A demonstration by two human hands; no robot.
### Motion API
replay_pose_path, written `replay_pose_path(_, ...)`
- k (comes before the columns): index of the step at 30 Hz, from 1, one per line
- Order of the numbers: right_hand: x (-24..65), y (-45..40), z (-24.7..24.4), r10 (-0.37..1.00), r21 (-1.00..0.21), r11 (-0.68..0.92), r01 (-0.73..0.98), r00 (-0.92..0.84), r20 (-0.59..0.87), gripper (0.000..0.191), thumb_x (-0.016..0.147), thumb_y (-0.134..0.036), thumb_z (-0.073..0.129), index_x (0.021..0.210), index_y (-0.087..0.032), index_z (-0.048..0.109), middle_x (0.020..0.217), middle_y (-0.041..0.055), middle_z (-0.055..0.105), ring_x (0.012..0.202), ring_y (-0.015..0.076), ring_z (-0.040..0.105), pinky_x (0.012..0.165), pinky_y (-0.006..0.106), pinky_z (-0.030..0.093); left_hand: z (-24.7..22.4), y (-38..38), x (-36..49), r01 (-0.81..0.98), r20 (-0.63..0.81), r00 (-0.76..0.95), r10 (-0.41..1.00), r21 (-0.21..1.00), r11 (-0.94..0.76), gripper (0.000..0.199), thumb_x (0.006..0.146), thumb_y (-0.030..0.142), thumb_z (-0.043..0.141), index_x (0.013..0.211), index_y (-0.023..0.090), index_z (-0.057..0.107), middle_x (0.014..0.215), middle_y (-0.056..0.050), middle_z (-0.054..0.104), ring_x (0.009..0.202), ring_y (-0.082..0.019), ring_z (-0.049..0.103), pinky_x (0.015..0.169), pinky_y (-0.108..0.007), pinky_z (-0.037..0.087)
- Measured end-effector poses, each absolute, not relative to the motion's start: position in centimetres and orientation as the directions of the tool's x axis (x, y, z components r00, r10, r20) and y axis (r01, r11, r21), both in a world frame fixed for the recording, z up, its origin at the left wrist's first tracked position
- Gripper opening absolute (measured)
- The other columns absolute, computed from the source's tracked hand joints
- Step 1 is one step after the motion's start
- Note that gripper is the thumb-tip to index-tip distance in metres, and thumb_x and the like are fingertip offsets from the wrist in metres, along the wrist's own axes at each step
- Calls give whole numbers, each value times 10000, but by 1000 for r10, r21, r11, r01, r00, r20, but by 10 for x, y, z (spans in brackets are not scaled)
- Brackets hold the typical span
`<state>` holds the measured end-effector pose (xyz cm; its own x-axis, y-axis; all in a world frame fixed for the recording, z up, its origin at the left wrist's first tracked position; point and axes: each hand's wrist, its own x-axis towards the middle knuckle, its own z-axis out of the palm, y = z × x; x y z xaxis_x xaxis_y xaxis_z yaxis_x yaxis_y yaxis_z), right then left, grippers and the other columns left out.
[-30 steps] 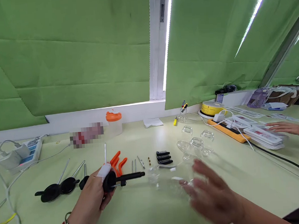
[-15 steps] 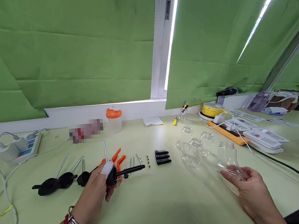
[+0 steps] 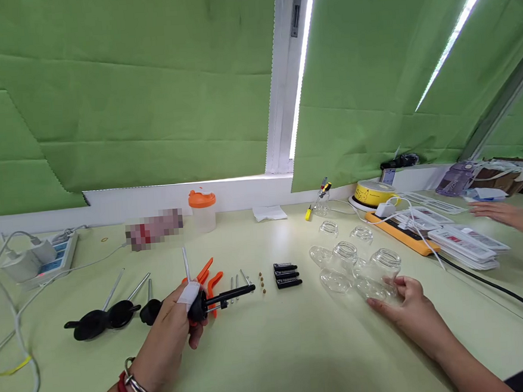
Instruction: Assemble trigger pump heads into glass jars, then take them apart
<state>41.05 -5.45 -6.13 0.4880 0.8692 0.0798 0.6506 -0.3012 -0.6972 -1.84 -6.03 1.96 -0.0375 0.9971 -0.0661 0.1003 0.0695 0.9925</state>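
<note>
My left hand, with white tape on its thumb, is wrapped round a black plastic part that has an upright metal rod and a long black arm pointing right. Just behind it lie pliers with orange handles, partly hidden. To its left rest several similar black parts with rods. On the right, the fingers of my right hand grip the lower part of a clear jar beside several other clear jars. I cannot tell whether its base touches the table.
Small metal pins, tiny brownish pieces and black slotted pieces lie mid-table. An orange-lidded cup stands behind. An orange power strip and stacked cards are to the right, near another person's hand.
My right hand has moved left with the jar, bringing it close to the other jars. The other person's hand has come further into view. My left hand keeps its hold.
</note>
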Motion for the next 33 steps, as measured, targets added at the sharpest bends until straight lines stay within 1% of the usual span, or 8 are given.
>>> replay_pose_path(5,402,-60,-53,811,-671,-324,667,561,167,907,567,-602,650,1264,-150,288,1312,206,436,1155,382,466,889,486,421,20,-59,-18,99,-78,-12,997,992,78,419,864,524,344,659,180,470,529,38,493,377,-74,377,388,-204,320)
replay_pose_path(8,378,-69,-37,686,-568,-130,813,487,540,876,611,-552,660,1289,-127,301,1405,215,290,1249,406,339,960,550,351,21,-61,-18,113,-80,27,996,991,76,402,865,505,355,656,181,470,533,42,495,377,-79,402,393,-209,335)
replay_pose_path(12,324,-82,-15,538,-147,411,900,-109,836,609,743,-300,641,1265,-208,342,1402,149,327,1285,338,323,992,533,347,22,-67,-15,156,-157,149,976,979,134,353,858,464,377,694,178,501,539,39,530,360,-85,456,425,-219,366)
replay_pose_path(15,278,-87,-6,399,204,674,710,-582,709,432,767,-186,614,1171,-213,465,1355,127,421,1289,333,317,1014,527,319,22,-74,-9,136,-254,267,930,965,224,352,848,491,374,773,183,524,537,28,556,334,-92,463,387,-206,342)
replay_pose_path(18,240,-86,-1,262,324,813,483,-802,537,363,799,-167,533,1161,-165,520,1244,139,539,1184,322,440,979,520,340,21,-82,-2,56,-326,352,877,943,328,398,827,555,372,808,187,523,534,6,566,351,-105,462,342,-196,343)
replay_pose_path(22,214,-78,7,276,157,895,417,-796,539,354,839,-145,423,1175,-80,515,866,129,656,759,206,573,728,377,454,18,-84,-1,43,-398,354,846,911,410,473,818,611,310,790,181,505,542,-26,578,357,-122,476,339,-216,362)
replay_pose_path(28,214,-55,27,817,-741,469,481,-554,158,263,900,-290,388,807,-165,600,596,-18,485,547,97,406,508,206,340,22,-81,-13,356,17,230,973,929,-100,357,848,516,391,752,188,492,649,-6,531,539,-131,499,552,-254,418)
replay_pose_path(33,213,-37,6,844,-893,145,426,-525,-114,199,834,-295,480,752,-151,589,562,-47,379,515,77,306,479,199,273,16,-80,3,275,-8,342,940,957,-92,270,740,393,613,875,190,498,757,-7,522,653,-144,487,568,-236,416)
